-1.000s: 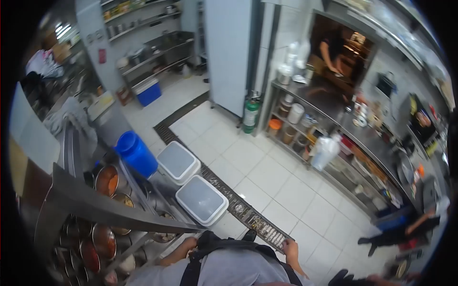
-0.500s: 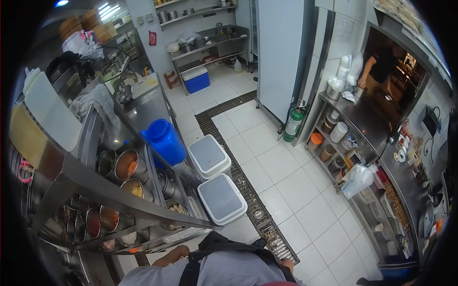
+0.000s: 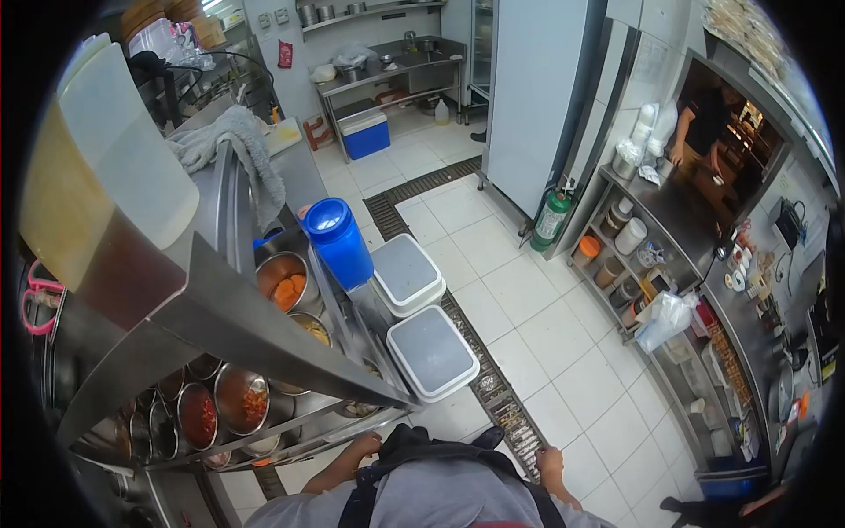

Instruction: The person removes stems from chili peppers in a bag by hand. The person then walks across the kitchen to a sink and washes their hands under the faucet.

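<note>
At the bottom of the head view, my left hand [image 3: 365,443] is beside my dark apron [image 3: 414,444], its fingers curled in. My right hand [image 3: 549,459] hangs on the other side of my body, over the floor drain [image 3: 506,409], with fingers loosely closed. I see nothing in either hand. Two white tubs with grey lids [image 3: 431,352] stand on the floor ahead of my left hand. Left of them is a steel rack [image 3: 255,326] with metal pots of food, among them a pot of red pieces [image 3: 197,415].
A blue container [image 3: 339,246] stands beside the tubs. A green cylinder [image 3: 552,220] is by the tall cabinet [image 3: 537,97]. Steel shelving [image 3: 678,229] runs along the right. A person [image 3: 704,123] is behind the hatch; another person's arm [image 3: 761,503] shows at lower right.
The view has swung left and moved nearer the rack and tubs, which appear larger and further right. The person at lower right now shows less. Both my hands remain low at my sides.
</note>
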Available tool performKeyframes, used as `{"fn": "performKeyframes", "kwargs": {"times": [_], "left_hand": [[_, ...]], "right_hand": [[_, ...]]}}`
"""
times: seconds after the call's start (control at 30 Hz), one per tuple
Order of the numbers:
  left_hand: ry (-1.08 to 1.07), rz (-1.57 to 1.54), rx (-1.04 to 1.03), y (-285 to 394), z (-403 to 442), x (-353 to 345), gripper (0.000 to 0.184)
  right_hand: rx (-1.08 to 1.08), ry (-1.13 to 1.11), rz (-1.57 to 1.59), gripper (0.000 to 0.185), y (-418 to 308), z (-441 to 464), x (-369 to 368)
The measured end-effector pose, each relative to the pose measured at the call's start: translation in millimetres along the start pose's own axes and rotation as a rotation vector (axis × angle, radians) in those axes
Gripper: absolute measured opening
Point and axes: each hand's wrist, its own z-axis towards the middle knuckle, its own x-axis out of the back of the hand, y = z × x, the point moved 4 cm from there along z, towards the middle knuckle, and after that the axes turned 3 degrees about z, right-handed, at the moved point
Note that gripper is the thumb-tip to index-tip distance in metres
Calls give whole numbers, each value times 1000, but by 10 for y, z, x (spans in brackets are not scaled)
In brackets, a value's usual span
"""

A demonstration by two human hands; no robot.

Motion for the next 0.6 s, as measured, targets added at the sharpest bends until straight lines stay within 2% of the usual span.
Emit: {"fn": "performKeyframes", "kwargs": {"times": [0.03,0.13,0.2,0.27,0.3,0.33,0.43,0.47,0.53,0.6], "left_hand": [[56,-18,-6,-34,-12,56,30],[37,66,-5,-229,-158,169,32],[18,-6,14,-509,-240,270,32],[50,716,-664,-1057,-81,135,30],[-121,1103,-777,-1372,287,-128,27],[-201,1017,-687,-1724,298,-109,26],[-249,942,-548,-2025,185,45,25],[-257,927,-522,-2082,160,86,24],[-273,926,-502,-2135,133,144,23],[-281,957,-527,-2141,132,160,23]], "right_hand": [[-13,-44,66,23,-77,-34,-41],[7,-30,83,24,-326,-285,-81],[48,-29,52,26,-214,-281,-453],[68,-7,106,25,-196,-400,-689],[17,-5,130,24,-234,-495,-736],[6,-17,137,24,-215,-611,-811],[-52,-103,199,21,-193,-763,-1020],[-56,-108,206,21,-184,-823,-1046],[102,-68,89,19,-270,-837,-1003],[35,-112,140,19,-310,-806,-965]]}}
